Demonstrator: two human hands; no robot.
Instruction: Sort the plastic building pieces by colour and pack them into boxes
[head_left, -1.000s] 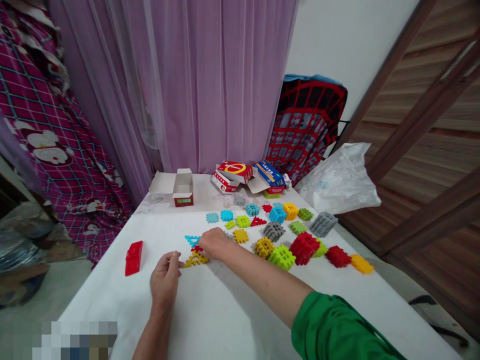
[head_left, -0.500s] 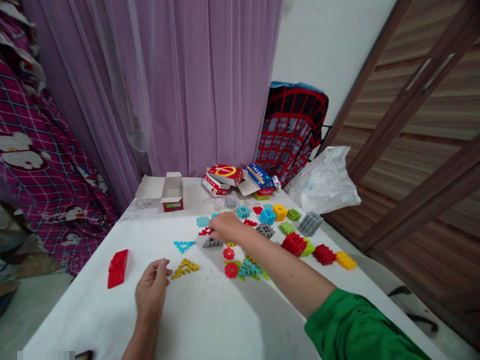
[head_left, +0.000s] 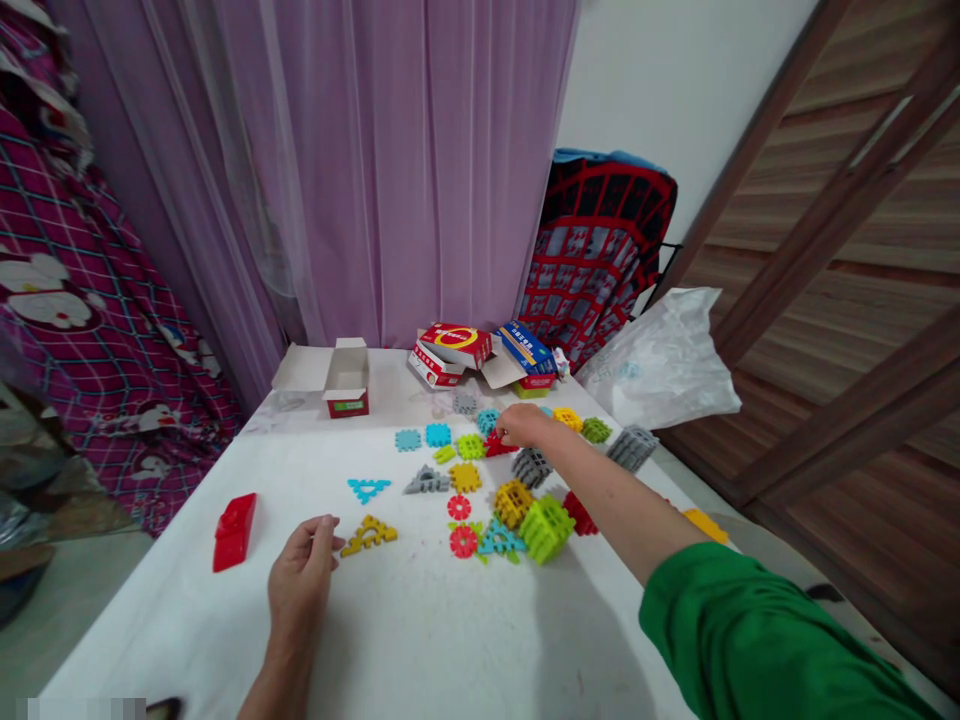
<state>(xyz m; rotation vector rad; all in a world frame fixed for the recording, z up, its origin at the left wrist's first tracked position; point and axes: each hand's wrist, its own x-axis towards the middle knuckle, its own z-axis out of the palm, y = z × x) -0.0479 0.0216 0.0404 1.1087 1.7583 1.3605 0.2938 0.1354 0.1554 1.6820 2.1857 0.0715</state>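
Observation:
My right hand (head_left: 521, 427) reaches across the table, fingers pinched on a red toothed triangular block (head_left: 495, 444) among the building pieces at the back. On the left, my left hand (head_left: 301, 572) rests on its edge, fingers loosely curled and apart, with nothing visible in it. Just beside its fingertips lies a yellow triangular block (head_left: 370, 537). Farther back are a blue triangular block (head_left: 368, 490), a grey triangular block (head_left: 427, 481) and a yellow square block (head_left: 466, 478). Two blue flat blocks (head_left: 438, 435) lie behind these.
A green cube (head_left: 547, 528), a yellow cube (head_left: 513, 503) and red flower-shaped pieces (head_left: 463, 542) stand right of centre. A red plastic piece (head_left: 235, 532) lies far left. At the back are an opened carton (head_left: 348, 384), red and blue boxes (head_left: 457, 345) and a plastic bag (head_left: 664, 360).
My right hand has moved right from beside the grey triangular block, and the red block that lay there has gone with it. My left hand has stayed put.

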